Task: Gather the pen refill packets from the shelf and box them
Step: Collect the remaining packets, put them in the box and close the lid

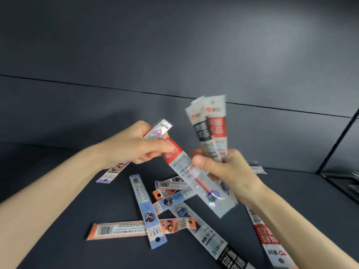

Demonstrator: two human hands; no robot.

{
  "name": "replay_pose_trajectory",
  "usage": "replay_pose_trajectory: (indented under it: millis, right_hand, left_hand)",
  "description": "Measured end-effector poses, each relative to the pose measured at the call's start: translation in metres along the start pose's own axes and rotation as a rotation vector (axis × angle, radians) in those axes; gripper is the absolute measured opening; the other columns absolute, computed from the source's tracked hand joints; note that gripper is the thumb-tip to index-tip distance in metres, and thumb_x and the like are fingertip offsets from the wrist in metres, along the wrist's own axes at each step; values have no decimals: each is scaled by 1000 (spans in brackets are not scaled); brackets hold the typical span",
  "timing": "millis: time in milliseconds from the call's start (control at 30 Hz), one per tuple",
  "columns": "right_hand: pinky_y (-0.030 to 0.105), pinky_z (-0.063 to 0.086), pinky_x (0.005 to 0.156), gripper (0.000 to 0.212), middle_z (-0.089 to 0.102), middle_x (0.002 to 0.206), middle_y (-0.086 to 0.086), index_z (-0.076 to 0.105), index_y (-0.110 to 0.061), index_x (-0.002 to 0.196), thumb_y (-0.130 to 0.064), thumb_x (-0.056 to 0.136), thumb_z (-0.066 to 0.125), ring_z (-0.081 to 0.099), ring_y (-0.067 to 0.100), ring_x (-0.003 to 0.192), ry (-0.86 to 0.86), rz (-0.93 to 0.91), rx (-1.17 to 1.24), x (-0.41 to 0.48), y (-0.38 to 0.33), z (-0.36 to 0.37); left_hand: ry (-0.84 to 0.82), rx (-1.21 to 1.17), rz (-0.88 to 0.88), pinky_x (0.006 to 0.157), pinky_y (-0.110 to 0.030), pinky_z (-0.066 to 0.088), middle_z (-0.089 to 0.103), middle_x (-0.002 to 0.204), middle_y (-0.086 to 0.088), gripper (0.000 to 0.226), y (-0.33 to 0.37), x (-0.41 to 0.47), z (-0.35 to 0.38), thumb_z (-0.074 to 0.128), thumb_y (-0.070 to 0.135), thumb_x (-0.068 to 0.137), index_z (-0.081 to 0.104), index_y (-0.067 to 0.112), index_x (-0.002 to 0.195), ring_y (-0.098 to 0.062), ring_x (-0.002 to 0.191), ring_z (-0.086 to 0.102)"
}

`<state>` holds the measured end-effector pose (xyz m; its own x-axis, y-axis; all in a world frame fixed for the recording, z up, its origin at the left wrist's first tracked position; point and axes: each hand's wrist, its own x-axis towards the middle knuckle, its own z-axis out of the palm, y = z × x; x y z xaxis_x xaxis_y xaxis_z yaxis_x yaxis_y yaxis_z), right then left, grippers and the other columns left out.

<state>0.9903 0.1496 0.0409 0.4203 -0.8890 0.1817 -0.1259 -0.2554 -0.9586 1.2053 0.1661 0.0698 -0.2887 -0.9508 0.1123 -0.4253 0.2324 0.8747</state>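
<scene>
Pen refill packets split between hands and shelf: right hand (223, 167) fist-gripped round a fanned bundle of packets (209, 129), tops pointing up and far, black and red labels showing. Red-topped clear packet (186, 171) slants between both hands, left hand (134, 146) pinching its top end with thumb and fingers, lower part passing under the right thumb. Left hand also holds a purple packet (114, 169), one end sticking out far-right, the other near-left below the wrist. Loose on the dark shelf (64, 253) near the hands: blue packet (144, 206) lying across an orange packet (120, 229), black-ended packet (213, 243) right of them, small crossed heap (171, 184) just beyond, red-labelled packet (266, 235) partly under the right forearm. One more packet (258, 169) peeks out right of the right hand. Dark back wall (174, 45) behind
</scene>
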Motion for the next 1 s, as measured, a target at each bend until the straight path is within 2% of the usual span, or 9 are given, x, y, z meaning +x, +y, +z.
replay_pose_trajectory:
  millis: [100,167,233,367,433,533,700,833,1000]
  right_hand:
    - [13,48,59,8,72,70,-6,71,-20,76,-25,74,77,66,3,64,-287,97,21,-1,8,2]
    - [16,52,73,12,75,85,0,73,-16,80,-25,72,73,69,9,87,-361,113,21,-1,13,0]
    - [13,50,78,15,73,84,-3,71,-8,74,-23,71,72,67,7,96,-380,109,-3,-1,16,-1]
    - [19,47,61,12,56,57,1,64,-7,80,-16,74,66,56,13,57,-228,167,193,4,22,-8]
    - [31,51,69,6,57,62,7,67,-11,79,-17,76,67,55,17,59,-152,192,328,7,25,-16]
    - [33,55,62,10,53,62,10,66,-9,83,-19,80,67,53,18,56,-111,225,439,8,29,-21]
    - [21,38,45,24,38,55,2,62,-4,91,-24,79,65,35,10,46,-97,225,409,9,30,-12]
    - [21,36,46,18,41,54,1,58,-9,79,-24,79,68,35,10,45,-95,160,407,6,31,-3]
    - [23,39,47,18,47,59,4,55,-15,67,-24,75,69,39,12,47,152,45,421,4,25,-6]
  left_hand:
    - [2,-27,24,38,-19,15,32,46,7,41,0,4,10,62,13,87,49,22,49,-7,39,21]
    - [33,-62,32,38,-19,16,32,49,5,35,-2,5,15,63,19,87,54,22,54,-7,40,21]
    - [71,-121,37,38,-19,14,31,53,3,23,-4,6,17,64,24,87,63,22,64,-6,41,21]
    - [329,-525,-36,40,-21,14,43,59,2,24,-13,17,12,51,33,94,62,11,92,-7,40,27]
    - [462,-797,-62,43,-20,29,52,67,-3,25,-15,21,5,46,26,95,63,7,92,-11,47,41]
    - [513,-699,-95,73,-22,43,57,92,0,28,-22,23,2,56,33,86,73,14,95,-12,79,52]
    - [365,-656,-76,45,-13,38,47,106,-9,32,-24,19,7,46,35,96,69,20,113,-8,73,41]
    - [300,-679,54,60,-18,53,59,75,0,26,-28,20,11,54,21,90,69,10,109,-8,71,61]
    - [596,-766,88,69,-20,56,70,88,-10,14,-32,21,11,69,4,79,70,6,92,-17,82,70]
